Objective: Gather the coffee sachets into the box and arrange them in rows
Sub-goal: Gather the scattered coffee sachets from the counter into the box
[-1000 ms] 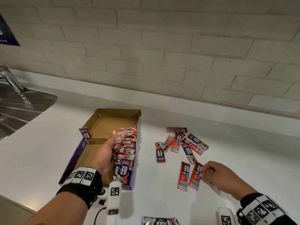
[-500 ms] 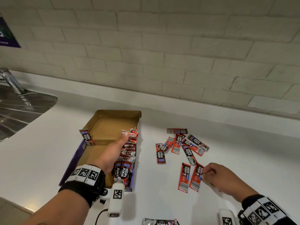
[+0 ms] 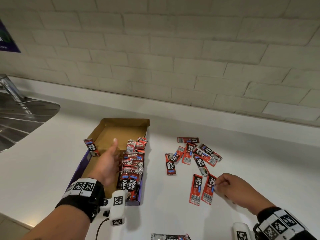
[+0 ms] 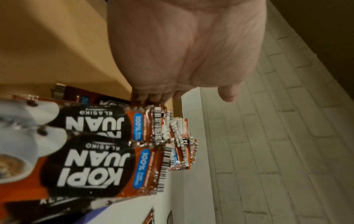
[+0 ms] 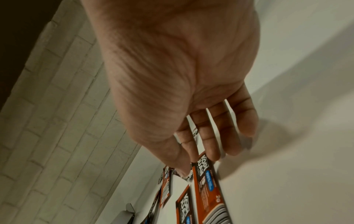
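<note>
The open cardboard box (image 3: pixel 121 129) lies left of centre on the white counter. A row of red-and-black coffee sachets (image 3: pixel 134 158) stands along its right wall (image 4: pixel 172 136). My left hand (image 3: pixel 107 163) is inside the box with the thumb pointing away from me; its fingers (image 4: pixel 147 97) press against the row's side. One sachet (image 3: pixel 91 147) leans on the box's left wall. My right hand (image 3: pixel 225 185) pinches the top end of a flat sachet (image 3: pixel 208 189) between thumb and forefinger (image 5: pixel 210 154), with another sachet (image 3: pixel 196 189) lying beside it.
Several loose sachets (image 3: pixel 195 153) lie scattered on the counter right of the box. One more sachet (image 3: pixel 170 237) sits at the near edge. A steel sink (image 3: pixel 20 116) with a tap (image 3: pixel 10 87) is at the far left. A brick wall runs behind.
My left hand reached further over the row half a second ago and has drawn back a little, thumb up again. The right hand has stayed on the same sachet.
</note>
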